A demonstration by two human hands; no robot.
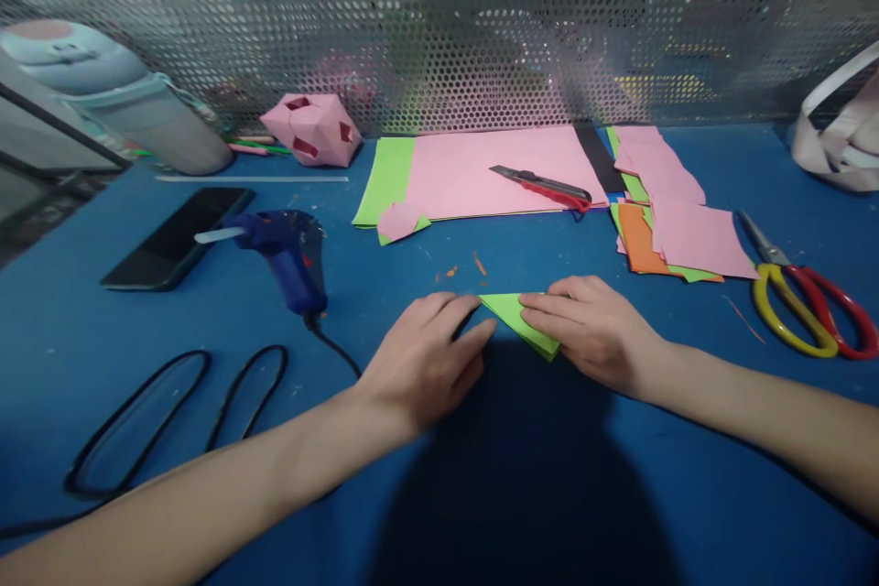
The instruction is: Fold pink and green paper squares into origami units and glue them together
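A folded green paper triangle (512, 311) lies on the blue table, its long edge toward the back. The fingers of my right hand (594, 330) press flat on its right part and cover that corner. My left hand (429, 357) is at the triangle's left tip, with forefinger and thumb apart and the forefinger's end at the tip. Nothing shows between those fingers. Behind the paper, a few orange scraps (479, 264) lie on the table.
A blue glue gun (288, 261) with a looping black cord and a phone (179, 238) lie left. Pink sheets (473, 174) carry a red cutter (549, 189) at the back. Cut paper pieces (704, 238) and scissors (797, 293) are right; a perforated metal panel (439, 37) stands behind.
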